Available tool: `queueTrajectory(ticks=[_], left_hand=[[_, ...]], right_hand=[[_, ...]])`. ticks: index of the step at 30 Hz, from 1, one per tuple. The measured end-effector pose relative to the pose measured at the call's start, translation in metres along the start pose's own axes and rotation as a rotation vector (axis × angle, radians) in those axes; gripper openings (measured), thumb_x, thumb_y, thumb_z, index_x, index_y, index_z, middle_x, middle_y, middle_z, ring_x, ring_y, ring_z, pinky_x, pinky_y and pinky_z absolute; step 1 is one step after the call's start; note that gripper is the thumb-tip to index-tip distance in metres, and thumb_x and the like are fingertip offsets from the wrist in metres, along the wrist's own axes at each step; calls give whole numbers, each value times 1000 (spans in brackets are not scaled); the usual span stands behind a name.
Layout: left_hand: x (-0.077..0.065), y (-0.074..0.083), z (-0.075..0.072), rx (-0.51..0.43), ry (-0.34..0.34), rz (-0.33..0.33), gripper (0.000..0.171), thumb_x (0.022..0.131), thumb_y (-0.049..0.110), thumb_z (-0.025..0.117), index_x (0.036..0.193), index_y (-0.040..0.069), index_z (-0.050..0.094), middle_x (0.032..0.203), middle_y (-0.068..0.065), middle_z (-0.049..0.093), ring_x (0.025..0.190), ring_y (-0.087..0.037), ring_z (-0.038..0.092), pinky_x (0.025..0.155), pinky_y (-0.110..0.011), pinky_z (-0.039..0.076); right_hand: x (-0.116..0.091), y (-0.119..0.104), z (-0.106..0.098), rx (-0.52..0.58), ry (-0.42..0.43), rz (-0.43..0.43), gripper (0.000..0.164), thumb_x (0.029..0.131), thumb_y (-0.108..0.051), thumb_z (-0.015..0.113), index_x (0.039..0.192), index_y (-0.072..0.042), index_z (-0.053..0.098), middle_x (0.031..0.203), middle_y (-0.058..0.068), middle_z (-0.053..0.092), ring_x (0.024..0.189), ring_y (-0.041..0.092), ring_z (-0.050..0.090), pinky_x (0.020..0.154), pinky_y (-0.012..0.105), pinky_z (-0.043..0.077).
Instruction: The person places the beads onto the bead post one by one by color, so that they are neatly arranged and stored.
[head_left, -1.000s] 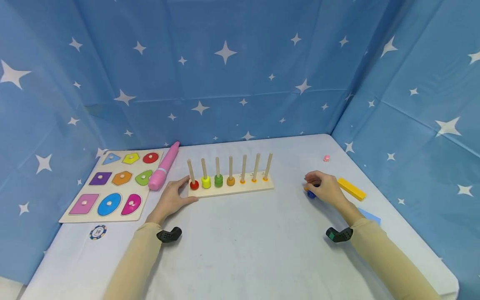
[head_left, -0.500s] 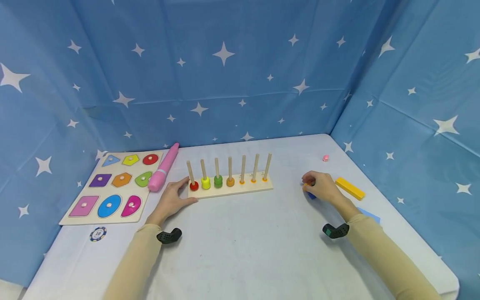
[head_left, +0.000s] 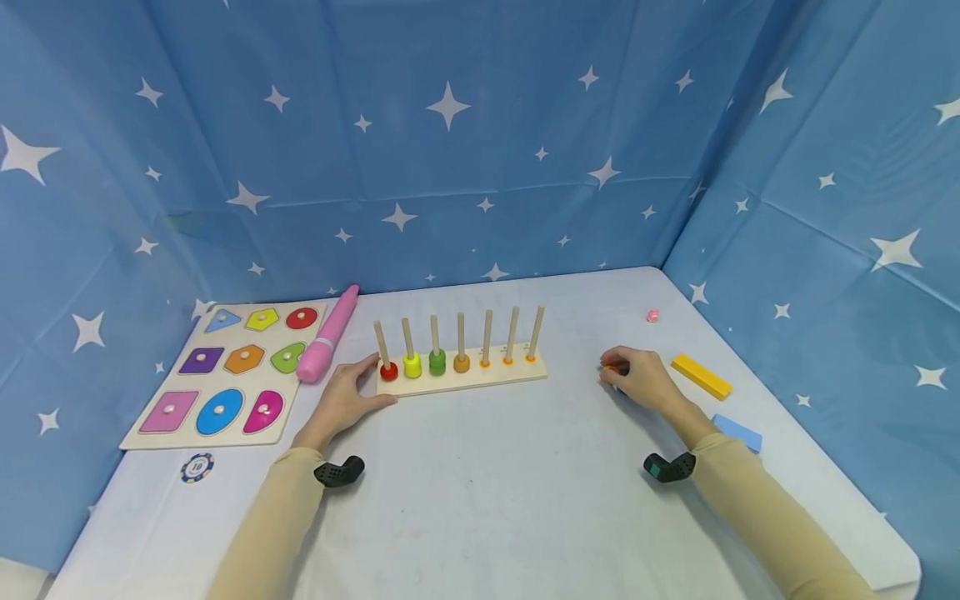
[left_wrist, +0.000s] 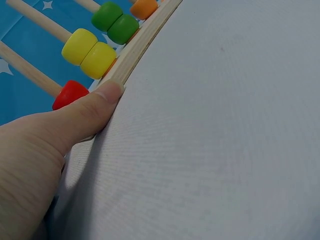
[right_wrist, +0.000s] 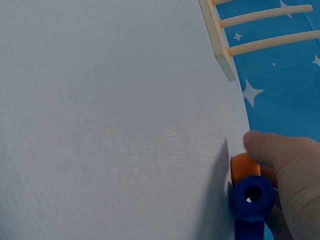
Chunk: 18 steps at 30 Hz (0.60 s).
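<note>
My left hand [head_left: 347,402] grips the left end of a wooden peg board [head_left: 480,380]. Its thumb presses the front edge, and the fingers reach round behind. Red, yellow, green and orange beads sit low on the four left pegs, while the pegs at right carry no beads. To the right of the board my right hand [head_left: 637,377] curls thumb and fingers round an orange bead [right_wrist: 244,168] at the table surface. Two blue beads [right_wrist: 252,197] lie close beside it under the palm. Part of the finger contact is hidden.
A shape puzzle board [head_left: 212,375] and a pink bat-like stick [head_left: 327,335] lie left. In front of the puzzle is a poker chip [head_left: 197,467]. A yellow block [head_left: 701,376], a blue block [head_left: 738,433] and a tiny pink object [head_left: 652,316] lie right. Starry cloth walls rise behind.
My right hand has shifted slightly left and its fingers have drawn in round the orange bead. The blue block shows more fully. My left hand keeps its place on the peg board.
</note>
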<state>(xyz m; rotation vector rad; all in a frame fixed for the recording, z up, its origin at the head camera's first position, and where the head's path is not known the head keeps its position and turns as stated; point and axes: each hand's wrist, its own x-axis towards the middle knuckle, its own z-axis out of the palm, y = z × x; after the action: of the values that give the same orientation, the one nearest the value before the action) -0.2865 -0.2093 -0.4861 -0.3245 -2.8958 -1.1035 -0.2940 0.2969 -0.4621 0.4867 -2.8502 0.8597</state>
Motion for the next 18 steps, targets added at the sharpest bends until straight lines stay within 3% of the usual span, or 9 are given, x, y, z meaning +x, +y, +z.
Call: queueTrajectory(ticks=[6,11,15,16,18], left_hand=[[1,-2,1,4,-5,-11,93,73,44,79,147,10,35,137,-18,45,125,-34,38,104,-52,33],[0,-2,0,4,-10,-17,94,72,46,79,147,10,34,137,-18,45,125,-33,38,104,-52,33],[1,-1,-1,2,-10,-15,94,72,46,79,147,9,34,137,-18,45,124,-33,39,104,-52,34],[1,-1,-1,2,-10,-14,94,72,46,79,147,9,34,137,-18,46,124,-33,39,104,-52,34],[1,-1,-1,5,-13,-14,94,72,46,79,147,9,34,137,-18,45,125,-33,38,104,-52,33]], right_hand=[[-1,2,0,39,5,10,30,83,-16,74,110,-5,65,101,6,68,89,22,61,83,44,52],[7,-4,-4,112,91,11,32,82,-14,75,110,-4,63,102,9,69,90,24,65,81,42,54],[21,-20,-16,162,154,-33,35,82,-13,74,113,-3,61,102,10,69,91,25,66,81,45,53],[25,-27,-20,165,165,-37,36,82,-14,74,114,-4,61,103,10,69,92,25,66,89,47,49],[36,-42,-32,196,182,-56,36,83,-15,74,115,-4,60,105,10,68,94,25,65,90,49,47]])
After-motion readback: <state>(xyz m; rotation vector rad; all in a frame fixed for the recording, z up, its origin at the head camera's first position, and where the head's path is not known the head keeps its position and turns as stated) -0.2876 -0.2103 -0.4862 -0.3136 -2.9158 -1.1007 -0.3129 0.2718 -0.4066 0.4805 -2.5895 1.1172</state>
